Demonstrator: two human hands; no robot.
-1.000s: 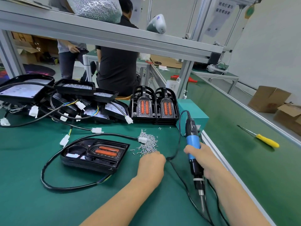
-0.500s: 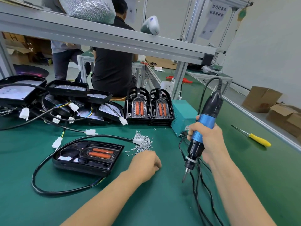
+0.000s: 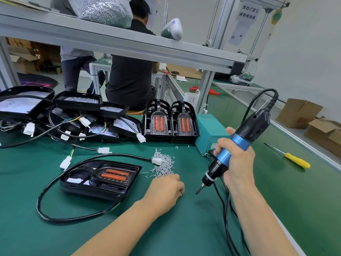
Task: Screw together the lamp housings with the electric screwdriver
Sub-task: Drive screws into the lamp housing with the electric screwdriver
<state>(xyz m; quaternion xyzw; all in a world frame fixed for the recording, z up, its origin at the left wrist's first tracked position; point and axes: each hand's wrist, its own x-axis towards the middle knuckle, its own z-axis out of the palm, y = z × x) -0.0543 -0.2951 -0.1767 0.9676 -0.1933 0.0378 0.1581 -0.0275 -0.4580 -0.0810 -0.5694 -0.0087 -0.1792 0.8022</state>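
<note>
A black lamp housing [image 3: 103, 179] with two orange lenses lies flat on the green mat, its black cable looping round the front. A pile of small silver screws [image 3: 163, 164] sits just right of it. My left hand [image 3: 165, 190] rests on the mat below the pile, fingers curled, with a screw tip glinting at the fingertips. My right hand [image 3: 236, 163] grips the blue and black electric screwdriver [image 3: 239, 143], tilted, with its bit pointing down-left above the mat beside my left hand.
Several unassembled housings with wires [image 3: 70, 115] are heaped at the back left, and two upright lens frames [image 3: 170, 120] stand behind the screws. A teal power box [image 3: 208, 133] sits beside them. A yellow screwdriver [image 3: 295, 159] lies on the right. People work beyond the shelf.
My right hand lifted the electric screwdriver off the mat and swung it upright, its bit now aimed down-left. My left hand drew back slightly from the screw pile, fingers curled.
</note>
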